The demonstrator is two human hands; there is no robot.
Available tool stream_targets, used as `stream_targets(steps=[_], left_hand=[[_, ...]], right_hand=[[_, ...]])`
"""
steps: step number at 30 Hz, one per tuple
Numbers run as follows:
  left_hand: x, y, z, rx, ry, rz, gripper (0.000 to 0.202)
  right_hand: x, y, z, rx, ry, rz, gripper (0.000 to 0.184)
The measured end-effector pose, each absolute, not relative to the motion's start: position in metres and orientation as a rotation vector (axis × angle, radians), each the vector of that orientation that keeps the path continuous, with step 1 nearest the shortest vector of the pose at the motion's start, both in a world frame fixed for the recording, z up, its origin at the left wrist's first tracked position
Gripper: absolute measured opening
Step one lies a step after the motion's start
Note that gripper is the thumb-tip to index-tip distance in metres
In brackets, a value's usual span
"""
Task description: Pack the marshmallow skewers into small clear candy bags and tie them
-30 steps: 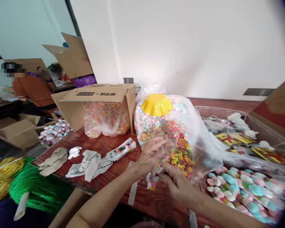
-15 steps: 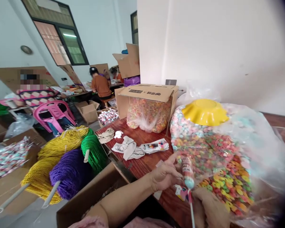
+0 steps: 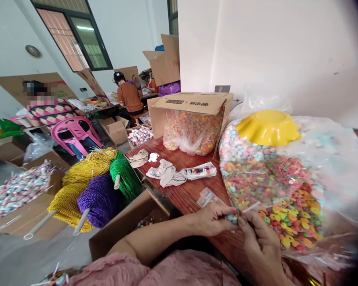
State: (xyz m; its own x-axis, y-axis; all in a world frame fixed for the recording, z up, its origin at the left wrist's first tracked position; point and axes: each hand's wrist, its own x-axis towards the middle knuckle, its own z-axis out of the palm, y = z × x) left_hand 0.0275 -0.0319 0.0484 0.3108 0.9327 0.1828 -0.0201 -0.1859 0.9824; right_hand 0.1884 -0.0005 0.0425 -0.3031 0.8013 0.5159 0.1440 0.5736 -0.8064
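My left hand (image 3: 213,218) and my right hand (image 3: 258,238) meet at the near edge of the wooden table (image 3: 187,194). Both pinch a small wrapped candy on a white stick (image 3: 238,212), which lies level between the fingertips. Directly behind them bulges a large clear bag of colourful ring candies (image 3: 274,182). A yellow scalloped bowl (image 3: 268,127) rests upside down on top of that bag.
An open carton holding another candy bag (image 3: 191,119) stands at the back. Grey cloth gloves (image 3: 167,174) and printed packets (image 3: 199,171) lie mid-table. Spools of yellow, purple and green cord (image 3: 98,186) and boxes fill the floor at left. Other people sit at tables behind.
The view swung left, then steadied. The candy stick, held upright half a second ago, now lies level and lower, pinched between both hands near the table edge.
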Motion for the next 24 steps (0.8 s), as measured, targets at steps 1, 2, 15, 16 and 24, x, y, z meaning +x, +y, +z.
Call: stream_targets(steps=[1,2,15,16,24], left_hand=[[0.020,-0.037,0.048,1.717,0.979,1.100,0.041],[0.011,-0.042,0.048,1.937,1.071,1.084,0.036],[-0.087,-0.137,0.061,1.891,1.863,-0.286,0.011],[-0.074,-0.124,0.060,2.011,1.795,-0.160,0.014],[0.037,0.002,0.046,2.695,1.426,-0.096,0.023]], right_hand=[[0.183,-0.005,0.037,-0.865,-1.675,1.105,0.018],[0.177,-0.010,0.032,-0.922,-1.562,1.402,0.025],[0.190,-0.044,0.017,-0.667,-2.531,1.000,0.025],[0.195,-0.044,0.017,-0.692,-2.532,0.953,0.024],[0.249,-0.046,0.032,-1.092,-2.566,0.368,0.022]])
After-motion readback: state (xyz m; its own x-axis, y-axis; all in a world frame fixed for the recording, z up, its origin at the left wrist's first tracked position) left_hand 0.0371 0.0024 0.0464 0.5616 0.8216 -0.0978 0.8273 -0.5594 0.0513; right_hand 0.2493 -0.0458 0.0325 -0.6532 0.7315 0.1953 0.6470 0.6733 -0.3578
